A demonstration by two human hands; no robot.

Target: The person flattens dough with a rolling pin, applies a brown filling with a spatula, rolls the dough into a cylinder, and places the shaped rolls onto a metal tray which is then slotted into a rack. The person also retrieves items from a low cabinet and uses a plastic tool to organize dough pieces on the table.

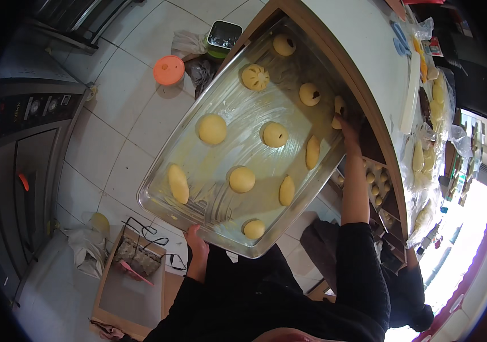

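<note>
A greased metal baking tray [243, 141] lies tilted before me, its far end under the worktop's edge. My left hand [196, 246] grips its near left rim. Over the tray's right side reaches my right hand [348, 128], its fingers at a dough piece [338, 107] that they partly hide; whether they hold it, I cannot tell. Several dough pieces stand apart on the tray: a round bun [212, 129], a scored bun [255, 77], a bun with a dark opening [309, 94], and an oval piece [178, 184].
A deck oven [25, 141] stands at left. An orange-lidded tub [168, 69] and a green container [224, 35] are on the tiled floor. A cardboard box [130, 295] holds egg trays. Bagged dough [429, 158] lies on the worktop [354, 38]. Another person [406, 290] is at lower right.
</note>
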